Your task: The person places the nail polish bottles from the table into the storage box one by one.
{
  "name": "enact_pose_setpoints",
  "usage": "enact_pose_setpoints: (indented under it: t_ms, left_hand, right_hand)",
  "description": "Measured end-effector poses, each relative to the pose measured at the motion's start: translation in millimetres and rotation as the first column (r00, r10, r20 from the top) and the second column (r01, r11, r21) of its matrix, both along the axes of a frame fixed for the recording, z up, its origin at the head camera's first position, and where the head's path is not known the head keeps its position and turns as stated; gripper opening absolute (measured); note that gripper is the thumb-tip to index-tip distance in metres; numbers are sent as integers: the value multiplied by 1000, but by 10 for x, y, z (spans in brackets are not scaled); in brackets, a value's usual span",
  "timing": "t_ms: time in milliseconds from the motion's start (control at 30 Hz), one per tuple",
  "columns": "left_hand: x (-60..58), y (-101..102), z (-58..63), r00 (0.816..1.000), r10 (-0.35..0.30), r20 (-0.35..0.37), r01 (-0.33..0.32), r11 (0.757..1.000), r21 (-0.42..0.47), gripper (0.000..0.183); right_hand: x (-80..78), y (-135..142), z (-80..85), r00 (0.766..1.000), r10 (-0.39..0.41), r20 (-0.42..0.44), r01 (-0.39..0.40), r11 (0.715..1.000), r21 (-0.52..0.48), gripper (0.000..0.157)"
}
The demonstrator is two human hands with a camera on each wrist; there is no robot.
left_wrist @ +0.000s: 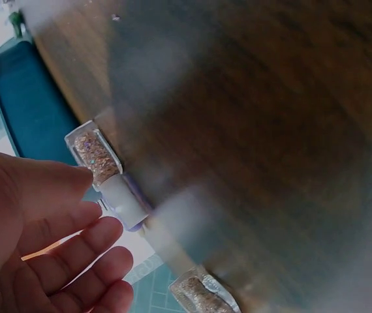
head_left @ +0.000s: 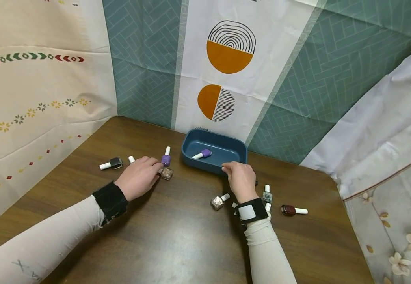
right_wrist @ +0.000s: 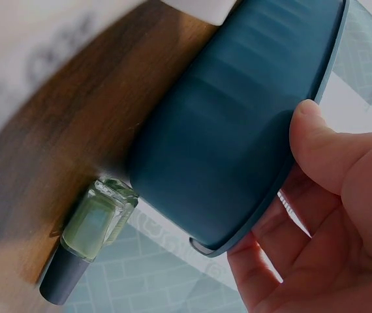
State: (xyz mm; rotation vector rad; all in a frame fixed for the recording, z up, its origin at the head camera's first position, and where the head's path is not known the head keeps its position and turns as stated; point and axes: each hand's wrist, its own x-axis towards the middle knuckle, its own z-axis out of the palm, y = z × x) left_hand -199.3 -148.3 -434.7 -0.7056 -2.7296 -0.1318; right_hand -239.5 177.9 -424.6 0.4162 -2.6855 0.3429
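Note:
My left hand (head_left: 139, 177) is beside a glitter nail polish bottle (head_left: 167, 173) lying on the table. In the left wrist view the thumb tip overlaps this glitter bottle (left_wrist: 94, 153) near its white cap (left_wrist: 124, 201), the other fingers loosely bent below. A purple nail polish bottle (head_left: 166, 159) lies just beyond it. At the front right rim of a blue tray (head_left: 209, 167), my right hand (head_left: 241, 179) pinches the edge; the right wrist view has the thumb on the tray's outer wall (right_wrist: 225, 130) and fingers over the rim. Inside the tray lies another purple bottle (head_left: 205, 153).
A black bottle (head_left: 116, 162) lies at the left. Right of centre are a glitter bottle (head_left: 217, 202), a grey-green glitter bottle (head_left: 267, 197) and a dark red bottle (head_left: 288, 210). A green bottle (right_wrist: 91, 222) with a dark cap lies by the tray. Fabric curtains (head_left: 145, 59) border the table.

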Motion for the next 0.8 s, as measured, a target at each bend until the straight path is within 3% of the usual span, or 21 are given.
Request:
enact_pose_setpoints:
  t_ms: [800]
  left_hand:
    - [-41, 20, -68, 999, 39, 15, -38, 998, -58, 27]
  right_hand:
    - [-2, 4, -13, 1000, -19, 14, 19, 1000, -6, 15]
